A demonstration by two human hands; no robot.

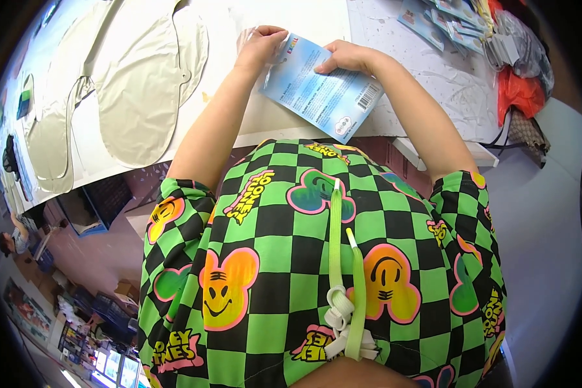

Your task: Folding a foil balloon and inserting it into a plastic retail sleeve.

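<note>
A light-blue printed card (320, 97) is held at a tilt over the white worktable (229, 116), near its front edge. My left hand (260, 48) pinches clear plastic (246, 40) at the card's upper-left corner, fingertips closed together. My right hand (343, 57) grips the card's upper right, thumb lying across its printed face and fingers behind it. Whether the plastic is a sleeve around the card or a separate bag, I cannot tell.
Pale cream flat fabric pieces (136, 97) lie left. At upper right are several blue packages (427, 22), a red plastic bag (520, 90) and a patterned bag (524, 136). Another person (16, 239) is at the far left beside a long table; dark blue crates (97, 207) stand below.
</note>
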